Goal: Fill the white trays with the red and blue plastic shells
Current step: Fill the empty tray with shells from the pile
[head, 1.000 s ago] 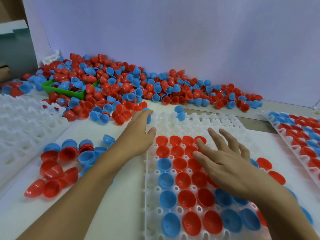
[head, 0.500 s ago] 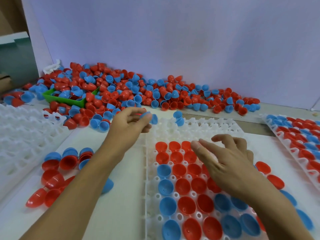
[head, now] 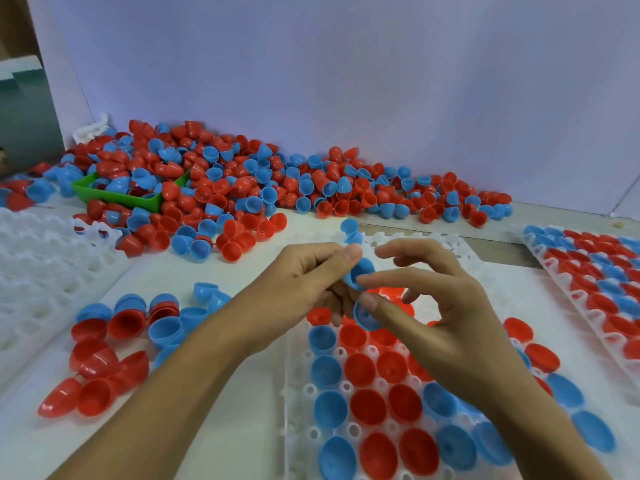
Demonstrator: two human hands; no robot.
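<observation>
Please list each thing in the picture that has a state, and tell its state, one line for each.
left hand: pinches a blue shell
right hand: pinches a second blue shell
middle white tray: partly filled
right white tray: filled where visible
left white tray: empty
green bin: holds shells

Two blue shells (head: 362, 271) above a half-filled white tray (head: 298, 393) of cavity-up red and blue shells (head: 367, 407).

Small assembly or packing workshop: bench heaped with loose shells (head: 249, 181), green bin (head: 117, 197), stacked white trays (head: 38, 258), filled tray (head: 595, 268) at right, plain partition wall (head: 346, 81) behind.
</observation>
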